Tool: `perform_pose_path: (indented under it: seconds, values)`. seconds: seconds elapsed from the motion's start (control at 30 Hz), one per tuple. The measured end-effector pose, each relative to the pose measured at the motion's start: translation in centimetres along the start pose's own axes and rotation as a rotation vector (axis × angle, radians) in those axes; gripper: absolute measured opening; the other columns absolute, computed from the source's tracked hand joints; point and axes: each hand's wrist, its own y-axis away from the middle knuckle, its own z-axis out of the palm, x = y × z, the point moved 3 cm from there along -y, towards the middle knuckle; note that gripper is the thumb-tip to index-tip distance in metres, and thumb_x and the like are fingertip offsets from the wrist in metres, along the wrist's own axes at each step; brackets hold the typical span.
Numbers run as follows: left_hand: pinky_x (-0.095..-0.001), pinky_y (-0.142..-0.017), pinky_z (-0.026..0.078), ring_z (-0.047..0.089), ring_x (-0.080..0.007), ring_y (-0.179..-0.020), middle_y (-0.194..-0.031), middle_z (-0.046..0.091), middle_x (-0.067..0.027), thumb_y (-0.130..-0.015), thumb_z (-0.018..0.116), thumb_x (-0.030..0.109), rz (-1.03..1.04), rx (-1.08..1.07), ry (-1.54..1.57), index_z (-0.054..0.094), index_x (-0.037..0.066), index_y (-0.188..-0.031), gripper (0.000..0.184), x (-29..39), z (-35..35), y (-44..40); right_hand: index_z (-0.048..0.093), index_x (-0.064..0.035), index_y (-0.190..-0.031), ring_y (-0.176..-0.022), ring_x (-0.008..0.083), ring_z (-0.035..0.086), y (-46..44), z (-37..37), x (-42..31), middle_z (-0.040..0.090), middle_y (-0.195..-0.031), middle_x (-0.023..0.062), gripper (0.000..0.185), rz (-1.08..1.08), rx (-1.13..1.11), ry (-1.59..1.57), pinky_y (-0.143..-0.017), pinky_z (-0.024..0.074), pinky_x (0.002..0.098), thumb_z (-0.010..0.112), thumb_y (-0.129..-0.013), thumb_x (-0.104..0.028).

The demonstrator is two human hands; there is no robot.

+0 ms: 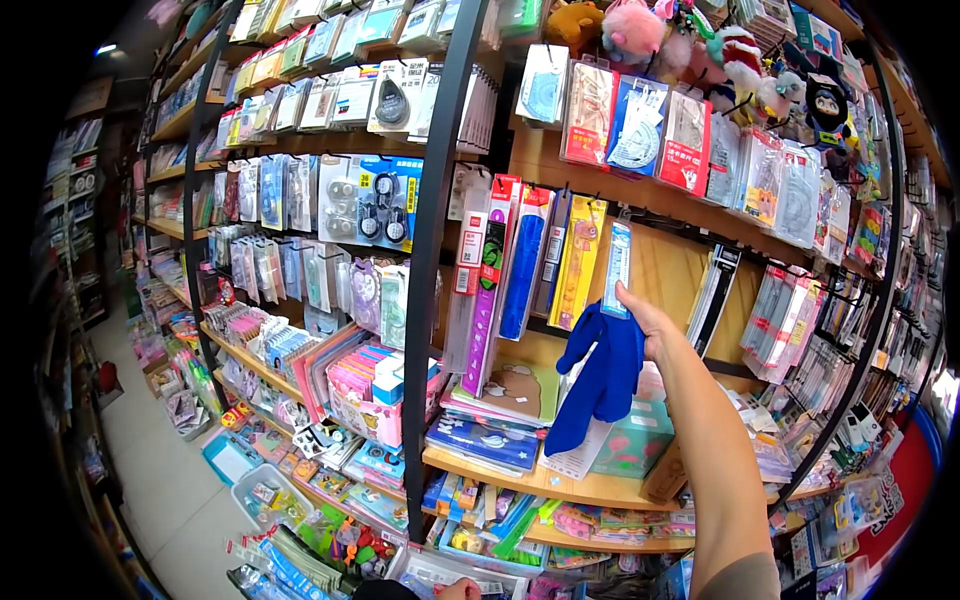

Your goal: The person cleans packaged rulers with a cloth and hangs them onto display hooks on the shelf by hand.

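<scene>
Filling the shop background with wooden shelving (530, 482), divided by black uprights (432, 220) and bordering a pale tiled floor (150, 440) at far left. Extending a bare forearm (715, 450) from the lower right toward the middle bay, and gripping with the right hand (647, 318) the lower end of a slim light-blue strip (619, 258), with the thumb against its face. Standing nearly upright before a wooden back panel (658, 262), showing a narrow, straight-edged outline, a paler printed front and markings too small to read. Drooping just below the thumb as blue cloth (605, 375), displaying a deep, even royal blue, a matte surface, soft folds and several finger-like lobes, one pointing left and the longest hanging toward the lower shelf; leaving unclear any clasp on it by the same fingers. Flanking the strip on its left with a yellow pack (583, 262) and a blue pack (524, 268), and on its right, farther off, with black-and-white packs (714, 295). Supporting a green box (637, 442) beside the cloth's lower end, and stacked flat goods (485, 440) to the left. Setting the left hand (461, 589) well apart from the right, at the bottom edge and largely cut off, with its grip impossible to tell.
</scene>
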Motion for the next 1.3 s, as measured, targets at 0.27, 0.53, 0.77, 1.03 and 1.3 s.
perform_pose_path:
  seconds: [0.27,0.53,0.77,1.03,1.3]
  values:
    - [-0.0435,-0.063,0.044,0.056,-0.0371,-0.071,-0.073,0.058,-0.0183,-0.081,0.048,0.022,-0.003,-0.054,0.012,0.052,0.009,-0.086,0.014,0.2,0.3,-0.2,0.049,-0.0043,-0.111,-0.083,0.0198,0.058,2.9,-1.9,1.8,0.058,-0.095,0.0105,0.078,0.054,0.001,0.302,-0.072,0.0504,0.0355,0.027,-0.077,-0.071]
    - [-0.0413,-0.060,0.043,0.055,-0.0346,-0.066,-0.070,0.057,-0.0168,-0.082,0.047,0.022,0.059,-0.117,0.006,0.053,0.009,-0.084,0.014,1.3,1.0,0.0,0.060,-0.0020,-0.097,-0.080,0.0157,0.059,9.3,-2.3,0.5,0.063,-0.089,0.0100,0.032,-0.066,0.147,0.845,-0.072,0.0472,0.0291,0.059,-0.080,-0.030]
    - [-0.0412,-0.062,0.044,0.056,-0.0345,-0.069,-0.072,0.058,-0.0177,-0.082,0.047,0.023,0.037,-0.137,-0.023,0.054,0.008,-0.088,0.017,1.7,1.4,0.0,0.054,-0.0012,-0.088,-0.088,0.0318,0.058,9.6,3.4,-7.9,0.060,-0.089,0.0188,0.024,-0.976,0.565,1.338,-0.077,0.0446,0.0357,0.058,-0.073,-0.019]
    - [-0.0406,-0.062,0.044,0.057,-0.0345,-0.070,-0.073,0.058,-0.0182,-0.083,0.047,0.025,-0.028,-0.133,0.019,0.054,0.007,-0.093,0.021,1.4,0.7,-0.1,0.062,0.0024,-0.086,-0.089,0.0369,0.058,4.7,5.7,-12.5,0.060,-0.091,0.0249,0.048,-0.680,0.890,1.440,-0.077,0.0452,0.0429,0.048,-0.082,-0.043]
    - [-0.0404,-0.060,0.044,0.057,-0.0334,-0.065,-0.068,0.057,-0.0174,-0.082,0.050,0.021,0.005,-0.065,0.088,0.054,0.006,-0.084,0.015,0.6,0.4,-0.7,0.062,0.0000,-0.092,-0.091,0.0374,0.057,2.5,5.3,-13.3,0.059,-0.095,0.0247,0.041,-0.710,0.946,1.435,-0.080,0.0443,0.0436,0.046,-0.083,-0.037]
